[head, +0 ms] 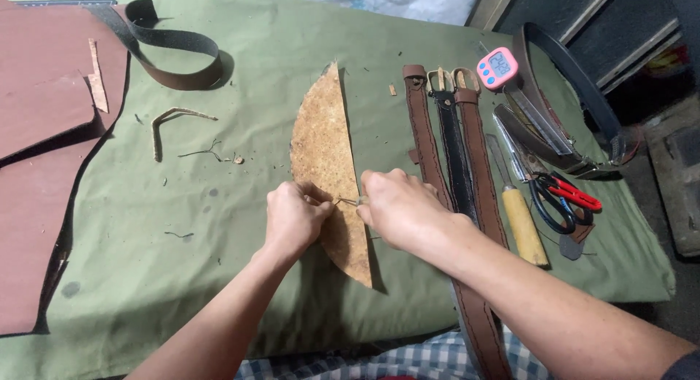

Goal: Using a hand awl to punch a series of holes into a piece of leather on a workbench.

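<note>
Both hands were closed at the middle of a crescent-shaped tan leather piece lying rough side up on a green cloth. Left hand pinched the piece's curved edge, fingers curled tight together. Right hand was clamped on a thin metal tool, its tip meeting the left fingers over the leather; what kind of tool it was could not be told.

To the right of the piece lay three belts side by side, two brown and one black, buckles toward the far edge of the cloth. Beside them lay a yellow-handled knife, then scissors with red and black handles. A small pink digital timer, rounded and with a pale screen, sat at the far right near a coiled dark belt.

On the left, large reddish-brown leather sheets overlapped the cloth. A looped brown strap lay beyond them, with thin leather offcuts scattered near it. Checked fabric showed at the near edge.
</note>
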